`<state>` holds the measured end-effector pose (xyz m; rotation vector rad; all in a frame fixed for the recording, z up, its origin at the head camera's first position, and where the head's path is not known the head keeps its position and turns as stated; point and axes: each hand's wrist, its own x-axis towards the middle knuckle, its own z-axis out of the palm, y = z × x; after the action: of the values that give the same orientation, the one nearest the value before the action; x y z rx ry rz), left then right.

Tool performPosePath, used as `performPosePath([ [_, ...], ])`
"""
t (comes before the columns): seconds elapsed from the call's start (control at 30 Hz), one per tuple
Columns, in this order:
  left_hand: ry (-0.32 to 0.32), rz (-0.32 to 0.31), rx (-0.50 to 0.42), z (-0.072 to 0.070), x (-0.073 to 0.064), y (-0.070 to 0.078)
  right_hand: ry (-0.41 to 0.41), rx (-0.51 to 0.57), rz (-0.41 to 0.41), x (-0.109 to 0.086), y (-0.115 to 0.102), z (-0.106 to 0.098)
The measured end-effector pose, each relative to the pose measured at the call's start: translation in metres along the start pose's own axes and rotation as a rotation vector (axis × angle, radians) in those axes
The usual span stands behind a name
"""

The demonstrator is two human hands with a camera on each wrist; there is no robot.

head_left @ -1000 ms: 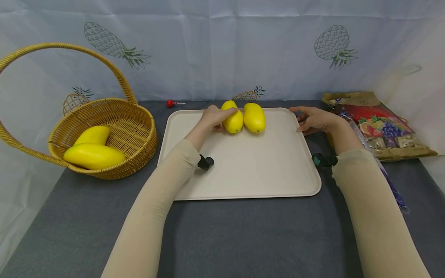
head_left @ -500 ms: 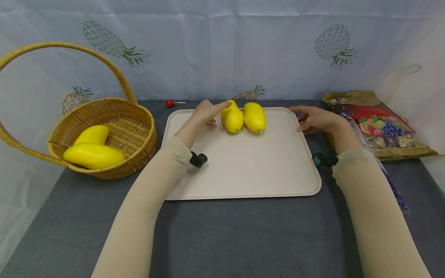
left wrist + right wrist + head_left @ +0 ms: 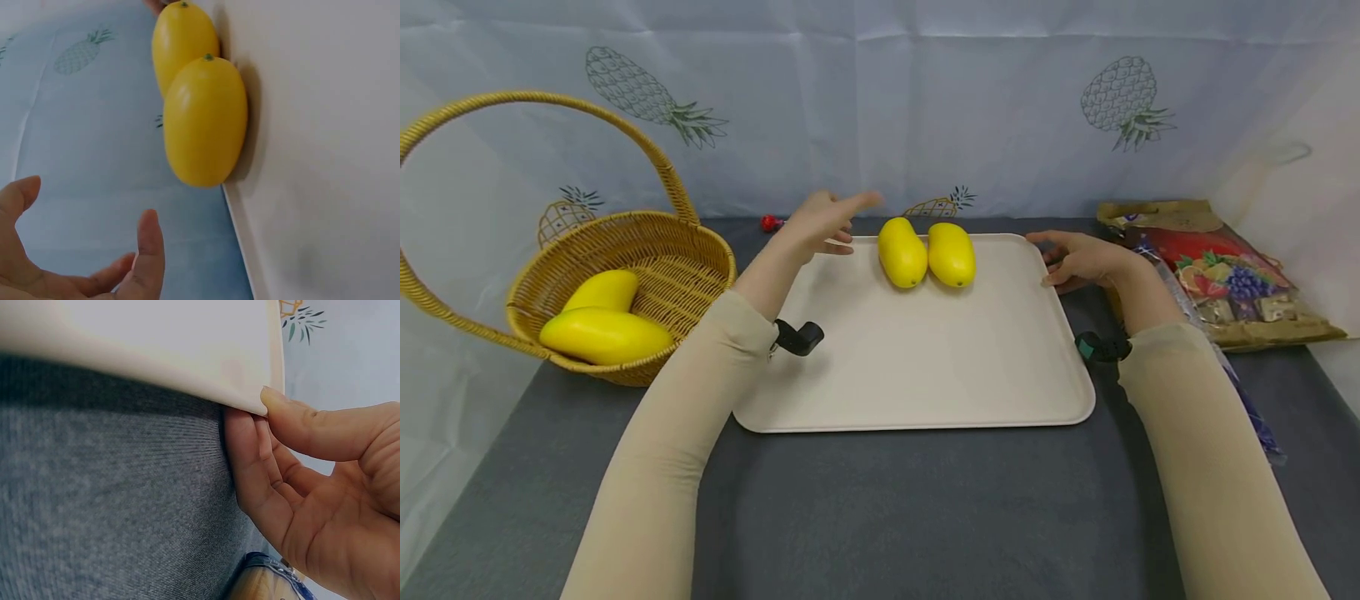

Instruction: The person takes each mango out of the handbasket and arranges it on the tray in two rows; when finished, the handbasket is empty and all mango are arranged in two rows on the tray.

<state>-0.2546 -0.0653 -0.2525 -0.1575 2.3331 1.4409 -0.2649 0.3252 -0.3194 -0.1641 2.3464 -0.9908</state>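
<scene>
Side by side at the back of a cream tray (image 3: 925, 358) lie two yellow, mango-like fruits, a left one (image 3: 902, 252) and a right one (image 3: 951, 254). My left hand (image 3: 820, 223) is above the tray's back left part, fingers and thumb spread, holding nothing. In the left wrist view its fingers (image 3: 150, 250) are apart from the nearer fruit (image 3: 206, 122). At the tray's back right corner my right hand (image 3: 1075, 258) pinches the rim. The right wrist view has the thumb (image 3: 325, 428) on top of the rim and fingertips tucked below it.
On the left stands a wicker basket (image 3: 707, 250) with a tall handle, two yellow mangoes (image 3: 606, 335) inside. A red lollipop (image 3: 771, 223) lies by the back cloth, partly behind my left hand. A gold and red snack bag (image 3: 1232, 275) lies beyond my right hand.
My left hand has let go of the left fruit and moved left and up away from it. The fruit stays on the tray. My right hand keeps its place at the corner.
</scene>
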Motion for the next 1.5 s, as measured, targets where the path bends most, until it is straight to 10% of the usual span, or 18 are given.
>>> performPosePath([
  [0.7, 0.053, 0.063, -0.055, -0.096, -0.050, -0.009, 0.005, -0.007, 0.012, -0.003, -0.001, -0.003],
  [1.5, 0.070, -0.158, -0.152, -0.203, -0.054, -0.066, -0.001, 0.003, -0.005, -0.003, -0.001, -0.002],
])
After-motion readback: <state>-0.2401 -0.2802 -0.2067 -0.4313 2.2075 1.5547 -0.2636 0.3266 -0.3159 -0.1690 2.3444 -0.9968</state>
